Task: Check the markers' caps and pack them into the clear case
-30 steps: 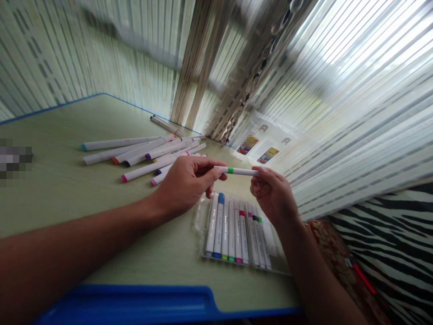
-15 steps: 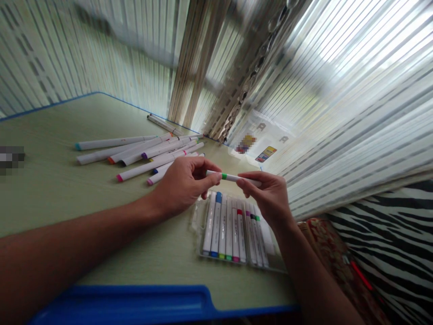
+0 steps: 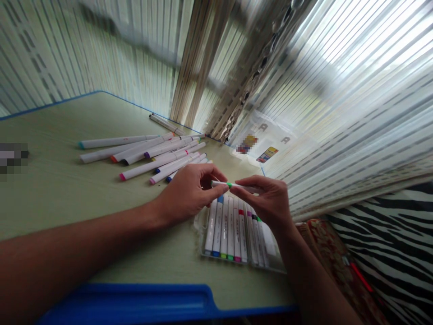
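One white marker (image 3: pixel 218 183) is held above the clear case (image 3: pixel 269 243) on the counter (image 3: pixel 145 257) — left hand (image 3: pixel 191 192) pinching beside its green band (image 3: pixel 229 185), right hand (image 3: pixel 267 196) grip now shifted inward from the far end to the band's other side — apparently for closer control

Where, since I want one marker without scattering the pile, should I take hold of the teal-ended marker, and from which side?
Pinch the teal-ended marker across its white barrel, just inside the teal end, probably from above and the left. It is slender and lies lengthwise on the table, with that end jutting free; its other end runs up to the other loose markers.
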{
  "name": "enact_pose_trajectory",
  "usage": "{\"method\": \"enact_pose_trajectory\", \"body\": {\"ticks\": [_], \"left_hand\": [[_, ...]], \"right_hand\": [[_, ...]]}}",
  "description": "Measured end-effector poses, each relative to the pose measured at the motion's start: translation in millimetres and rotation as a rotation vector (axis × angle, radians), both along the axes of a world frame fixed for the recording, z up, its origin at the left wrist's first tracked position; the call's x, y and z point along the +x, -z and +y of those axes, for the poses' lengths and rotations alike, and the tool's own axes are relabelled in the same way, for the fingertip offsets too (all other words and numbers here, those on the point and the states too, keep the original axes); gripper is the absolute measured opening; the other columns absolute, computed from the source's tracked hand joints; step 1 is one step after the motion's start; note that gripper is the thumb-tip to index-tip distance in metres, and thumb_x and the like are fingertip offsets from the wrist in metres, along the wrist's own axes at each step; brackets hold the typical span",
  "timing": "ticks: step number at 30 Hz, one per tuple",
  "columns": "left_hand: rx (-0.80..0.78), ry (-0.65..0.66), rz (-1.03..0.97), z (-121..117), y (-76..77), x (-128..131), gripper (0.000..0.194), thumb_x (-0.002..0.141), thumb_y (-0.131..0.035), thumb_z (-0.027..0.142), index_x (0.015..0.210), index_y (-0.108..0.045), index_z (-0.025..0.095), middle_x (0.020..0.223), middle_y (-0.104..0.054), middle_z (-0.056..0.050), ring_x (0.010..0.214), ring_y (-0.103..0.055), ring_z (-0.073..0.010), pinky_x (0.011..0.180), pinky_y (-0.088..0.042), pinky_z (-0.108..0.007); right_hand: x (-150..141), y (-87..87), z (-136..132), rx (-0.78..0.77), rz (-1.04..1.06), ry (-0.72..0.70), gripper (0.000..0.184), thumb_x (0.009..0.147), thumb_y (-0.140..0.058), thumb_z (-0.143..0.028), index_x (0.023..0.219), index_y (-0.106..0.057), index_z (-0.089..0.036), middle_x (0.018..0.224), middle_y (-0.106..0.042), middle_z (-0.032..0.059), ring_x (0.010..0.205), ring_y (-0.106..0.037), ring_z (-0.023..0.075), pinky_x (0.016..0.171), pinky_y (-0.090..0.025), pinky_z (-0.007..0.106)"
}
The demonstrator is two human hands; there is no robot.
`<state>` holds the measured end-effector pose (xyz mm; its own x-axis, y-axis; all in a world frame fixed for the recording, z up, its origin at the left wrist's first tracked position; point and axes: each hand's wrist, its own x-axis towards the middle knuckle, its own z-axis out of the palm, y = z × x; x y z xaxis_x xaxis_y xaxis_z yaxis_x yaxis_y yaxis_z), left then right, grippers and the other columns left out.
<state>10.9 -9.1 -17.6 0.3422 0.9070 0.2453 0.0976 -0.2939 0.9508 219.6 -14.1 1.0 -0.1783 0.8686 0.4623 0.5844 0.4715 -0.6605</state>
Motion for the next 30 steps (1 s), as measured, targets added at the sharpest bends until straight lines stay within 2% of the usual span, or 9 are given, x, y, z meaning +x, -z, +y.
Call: {"method": "enact_pose_trajectory", "body": {"ticks": [14,19,26,30], "left_hand": [[0.019,-0.033,0.003,-0.6,-2.5,0.8,0.021,0.088,-0.068,0.031,0.098,-0.073,0.014,0.065,-0.067,0.001,0.053,-0.062,-0.0108,0.052,-0.048,-0.021],[-0.018,-0.062,-0.071,2.1,-5.3,0.7,0.019,0.092,-0.062,0.028,0.098,-0.07,0.012,0.061,-0.061,0.003,0.049,-0.059,-0.01,0.049,-0.048,-0.021],[-0.083,-0.076,-0.213,7.6,-4.7,1.7,0.015,0.093,-0.057,0.023,0.096,-0.066,0.012,0.076,-0.062,0.0,0.049,-0.055,-0.0084,0.044,-0.049,-0.021],[-0.108,-0.079,-0.277,9.6,-3.7,2.1,0.014,0.093,-0.054,0.021,0.092,-0.066,0.013,0.074,-0.06,0.0,0.047,-0.054,-0.0078,0.042,-0.048,-0.02]], "right_hand": [[-0.1,0.9,2.8,-0.157,0.145,0.006,0.009,0.068,-0.088,-0.022,0.074,-0.081,-0.02,0.067,-0.076,0.0025,0.057,-0.065,0.0125,0.053,-0.048,0.022],[1.0,2.3,3.8,-0.282,0.292,-0.038,0.013,0.072,-0.086,-0.029,0.081,-0.082,-0.02,0.066,-0.073,0.0012,0.051,-0.055,0.0082,0.048,-0.042,0.021],[3.6,5.5,6.6,-0.371,0.453,-0.096,0.017,0.074,-0.085,-0.029,0.088,-0.082,-0.02,0.063,-0.069,0.0011,0.045,-0.041,0.0059,0.041,-0.027,0.021],[4.9,6.4,7.4,-0.416,0.52,-0.145,0.017,0.077,-0.082,-0.028,0.092,-0.082,-0.021,0.063,-0.07,0.0017,0.045,-0.041,0.0063,0.041,-0.03,0.021]]}}
